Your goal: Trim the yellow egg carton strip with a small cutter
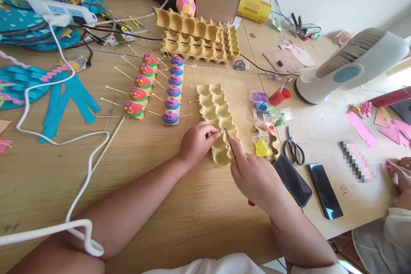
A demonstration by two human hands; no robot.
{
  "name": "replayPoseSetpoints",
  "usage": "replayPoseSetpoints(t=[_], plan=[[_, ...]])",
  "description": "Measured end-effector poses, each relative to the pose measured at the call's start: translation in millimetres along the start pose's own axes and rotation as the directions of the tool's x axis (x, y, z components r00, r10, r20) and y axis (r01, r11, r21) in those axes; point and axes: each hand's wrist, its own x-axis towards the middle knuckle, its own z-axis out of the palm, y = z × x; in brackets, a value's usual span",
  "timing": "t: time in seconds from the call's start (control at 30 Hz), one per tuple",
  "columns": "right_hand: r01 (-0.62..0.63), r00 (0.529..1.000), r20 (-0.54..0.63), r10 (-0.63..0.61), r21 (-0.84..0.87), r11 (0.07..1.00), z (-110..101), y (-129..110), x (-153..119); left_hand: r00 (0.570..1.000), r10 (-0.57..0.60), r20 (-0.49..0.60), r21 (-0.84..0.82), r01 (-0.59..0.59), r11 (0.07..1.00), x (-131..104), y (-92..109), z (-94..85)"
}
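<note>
A pale yellow egg carton piece [210, 113] with two rows of cups lies on the wooden table before me. My left hand [198, 142] is closed at its left side, thumb and forefinger pinching the carton's cup edge. Across from it, my right hand [253, 175] grips a slim knife [233, 154], forefinger stretched along it and tip down among the cups. A red end shows below the palm; the rest of the handle is hidden. Left of the carton stand a row of red-and-green painted cups [134, 109] and a row of purple-and-blue ones [170, 117], with faces and stick feelers.
More egg cartons [192, 47] lie at the back. To the right are clay bags [261, 147], a red cup [280, 96], scissors [293, 147], two phones [326, 190] and a white fan [349, 68]. A white cable [77, 197] crosses the left side. Another person's hand [403, 175] shows far right.
</note>
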Motion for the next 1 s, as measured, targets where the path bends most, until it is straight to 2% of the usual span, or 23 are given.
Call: replayPoseSetpoints(t=[0.37,0.77,1.0], plan=[[0.043,0.999,0.004,-0.043,-0.033,0.999,5.3,0.0,2.7,1.000,-0.011,0.008,0.006,0.011,1.000,-0.1,0.9,-0.4],[0.028,0.997,0.071,-0.028,-0.009,1.000,3.4,1.8,9.3,1.000,-0.008,0.016,0.016,0.008,1.000,0.3,0.4,-0.9],[-0.001,0.992,0.123,-0.006,0.060,0.998,-0.3,2.7,13.7,1.000,0.005,0.007,0.017,-0.005,1.000,0.2,-0.1,-0.2]])
